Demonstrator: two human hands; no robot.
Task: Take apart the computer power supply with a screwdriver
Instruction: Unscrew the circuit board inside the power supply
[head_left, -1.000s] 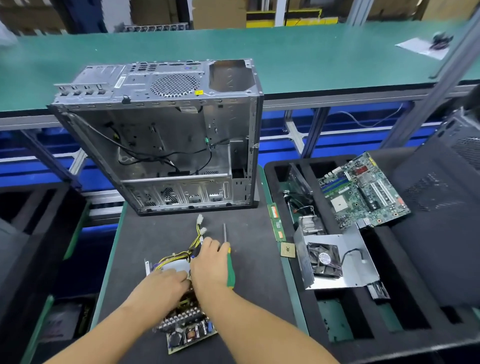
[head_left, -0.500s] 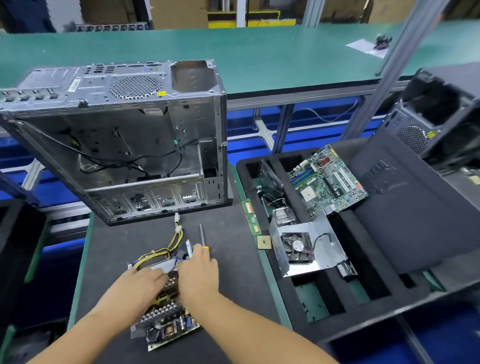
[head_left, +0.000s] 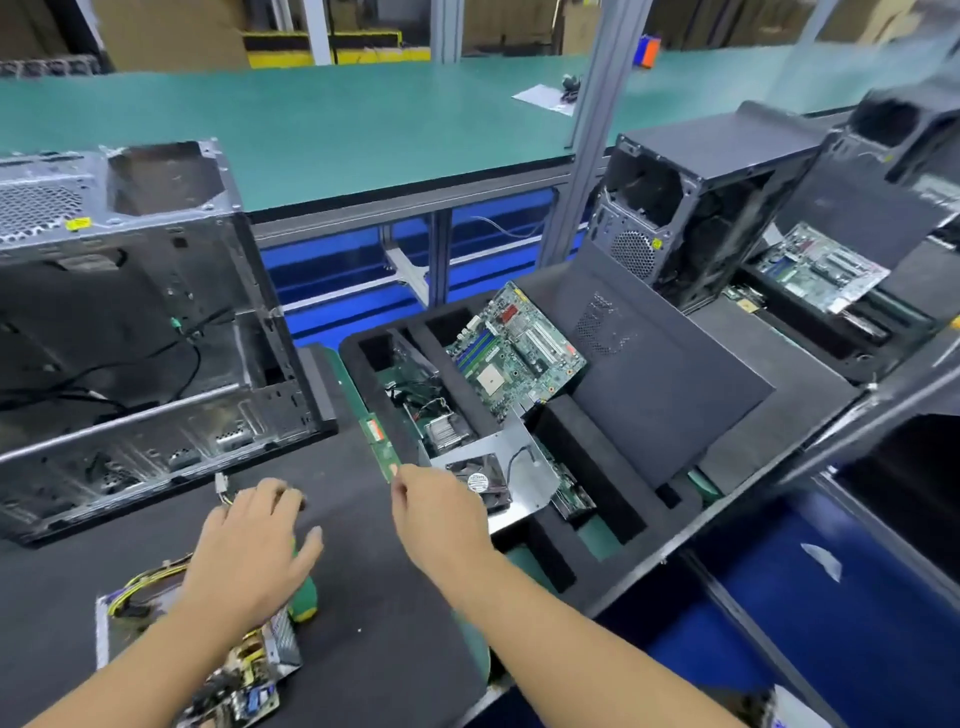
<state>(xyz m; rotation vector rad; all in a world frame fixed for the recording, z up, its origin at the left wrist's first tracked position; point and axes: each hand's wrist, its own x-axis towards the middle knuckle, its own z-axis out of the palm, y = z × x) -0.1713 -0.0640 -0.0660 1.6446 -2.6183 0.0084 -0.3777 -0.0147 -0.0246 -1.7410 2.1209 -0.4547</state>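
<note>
Power-supply circuit board, yellow-wired; left hand fingers splayed over green-handled screwdriver; right hand fingers bunched, hold indiscernible.

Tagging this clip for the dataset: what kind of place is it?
Probably a PC teardown or recycling line: a stripped desktop case, a motherboard lying in a foam tray, and another opened tower near a long green bench.

open metal case at left — foam tray holds a motherboard and a fan; black tower behind.
</note>
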